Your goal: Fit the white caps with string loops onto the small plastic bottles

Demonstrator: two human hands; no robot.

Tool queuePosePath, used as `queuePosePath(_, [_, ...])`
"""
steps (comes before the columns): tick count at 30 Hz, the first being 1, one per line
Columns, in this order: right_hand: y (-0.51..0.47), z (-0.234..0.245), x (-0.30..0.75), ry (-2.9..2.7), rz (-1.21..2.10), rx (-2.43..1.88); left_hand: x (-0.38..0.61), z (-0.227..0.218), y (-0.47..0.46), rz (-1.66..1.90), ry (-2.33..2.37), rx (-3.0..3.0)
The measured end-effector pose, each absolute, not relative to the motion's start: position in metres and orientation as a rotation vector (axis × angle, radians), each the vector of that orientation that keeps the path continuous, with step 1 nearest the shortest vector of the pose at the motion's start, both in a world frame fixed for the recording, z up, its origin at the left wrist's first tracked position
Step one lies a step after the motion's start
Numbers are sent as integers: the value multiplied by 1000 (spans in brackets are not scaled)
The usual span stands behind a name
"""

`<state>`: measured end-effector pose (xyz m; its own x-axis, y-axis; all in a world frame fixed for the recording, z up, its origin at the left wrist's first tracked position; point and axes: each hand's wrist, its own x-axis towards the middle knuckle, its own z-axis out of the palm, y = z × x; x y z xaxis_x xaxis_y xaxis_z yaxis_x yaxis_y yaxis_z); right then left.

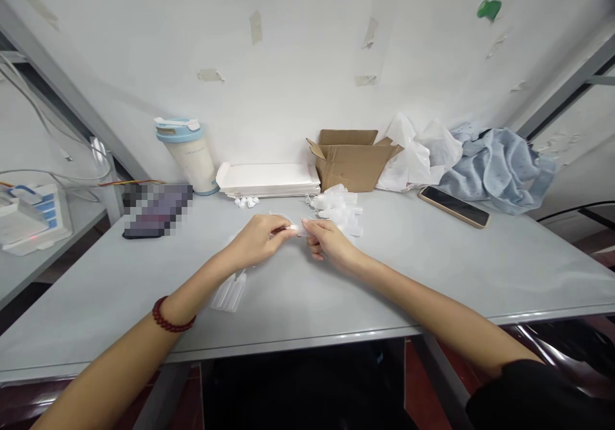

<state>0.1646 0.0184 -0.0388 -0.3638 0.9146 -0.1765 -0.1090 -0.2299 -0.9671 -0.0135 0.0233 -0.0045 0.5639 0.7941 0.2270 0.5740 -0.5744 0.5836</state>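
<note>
My left hand (257, 239) and my right hand (335, 244) meet above the middle of the table. Between them is a small translucent plastic bottle (302, 230), gripped by my right hand. The left thumb and finger pinch a small white cap (291, 227) at the bottle's left end. Just behind my right hand lies a pile of translucent bottles (340, 207). Several more translucent bottles (229, 293) rest side by side below my left wrist. A few small white caps (246, 202) sit together farther back.
Along the wall stand a blue-lidded tumbler (187, 154), a stack of white flat boxes (269, 179), an open cardboard box (353, 164), a white plastic bag (418, 154) and a crumpled blue cloth (500, 167). A phone (455, 206) lies at right, a pixelated dark object (156, 211) at left.
</note>
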Motion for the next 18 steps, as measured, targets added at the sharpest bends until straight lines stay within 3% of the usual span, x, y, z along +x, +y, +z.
queuePosePath(8, [17, -33, 167, -1247, 1681, -1032, -10, -4, 20, 711, 1139, 2270])
queuePosePath(18, [14, -37, 166, -1563, 1324, -1011, -12, -5, 21, 642, 1151, 2112])
